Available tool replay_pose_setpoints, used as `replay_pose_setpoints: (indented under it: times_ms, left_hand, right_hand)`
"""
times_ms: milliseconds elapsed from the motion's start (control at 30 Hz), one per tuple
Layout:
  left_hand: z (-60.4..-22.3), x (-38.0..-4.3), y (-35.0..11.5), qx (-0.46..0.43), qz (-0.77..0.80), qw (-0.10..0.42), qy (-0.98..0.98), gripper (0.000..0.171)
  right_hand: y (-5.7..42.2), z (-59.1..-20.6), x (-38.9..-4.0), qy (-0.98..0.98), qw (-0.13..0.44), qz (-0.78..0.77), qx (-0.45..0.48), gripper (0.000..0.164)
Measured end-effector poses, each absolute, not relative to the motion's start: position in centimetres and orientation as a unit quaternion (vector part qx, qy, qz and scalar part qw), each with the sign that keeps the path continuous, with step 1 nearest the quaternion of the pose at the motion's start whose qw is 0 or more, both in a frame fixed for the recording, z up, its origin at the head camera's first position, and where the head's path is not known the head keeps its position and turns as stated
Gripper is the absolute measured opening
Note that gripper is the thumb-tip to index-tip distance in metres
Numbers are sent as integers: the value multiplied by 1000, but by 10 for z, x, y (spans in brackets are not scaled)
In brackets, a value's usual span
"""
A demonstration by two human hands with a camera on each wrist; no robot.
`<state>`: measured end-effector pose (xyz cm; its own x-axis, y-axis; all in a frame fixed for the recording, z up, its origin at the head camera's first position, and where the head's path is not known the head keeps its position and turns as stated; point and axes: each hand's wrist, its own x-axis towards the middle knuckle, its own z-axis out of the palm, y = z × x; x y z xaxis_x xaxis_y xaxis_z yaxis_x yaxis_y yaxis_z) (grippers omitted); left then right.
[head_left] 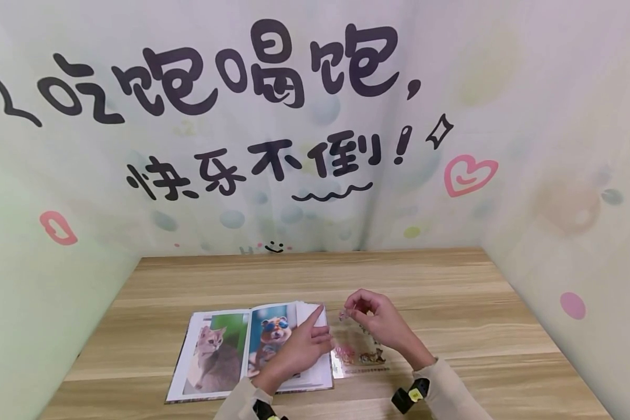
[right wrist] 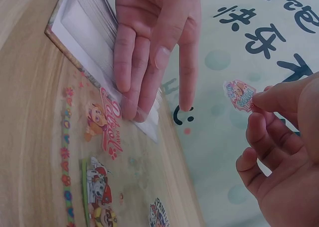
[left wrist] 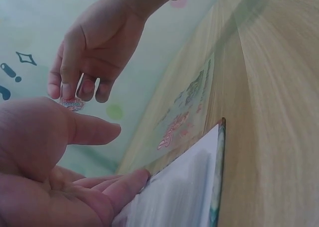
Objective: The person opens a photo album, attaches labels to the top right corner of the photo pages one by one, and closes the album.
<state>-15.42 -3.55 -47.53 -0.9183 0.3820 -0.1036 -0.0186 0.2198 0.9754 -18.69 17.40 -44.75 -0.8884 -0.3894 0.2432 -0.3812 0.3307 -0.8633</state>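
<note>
A photo album (head_left: 315, 378) lies spread on the wooden table, a cat picture (head_left: 215, 350) on its left page and a picture of an animal in sunglasses (head_left: 275, 332) on its right. Across the right page rests my left hand (head_left: 301, 349), its fingers straight and the fingertips at the page's outer edge. My right hand (head_left: 380, 319) pinches a small cartoon sticker (right wrist: 239, 95) between thumb and forefinger, raised over the table. Beneath that hand, beside the album, is a clear sticker sheet (head_left: 349, 368) printed with cartoon dogs and pink lettering.
The wooden table (head_left: 451, 303) runs back to a printed wall cloth (head_left: 315, 227) with large dark lettering, and cloth walls flank both sides. A thick stack of clear album pages (right wrist: 92, 30) shows under the left hand.
</note>
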Motion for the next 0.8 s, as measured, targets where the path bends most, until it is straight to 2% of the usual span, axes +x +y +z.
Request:
replay_pose_setpoints:
  times_ms: [400, 800]
  left_hand:
    - [-473, -154, -35, 116, 598, 155, 777, 76]
    - [-466, -152, -36, 98, 609, 130, 776, 57]
  right_hand:
    - [176, -457, -191, 811, 16, -535, -236, 8]
    - [175, -460, -193, 807, 21, -546, -223, 5]
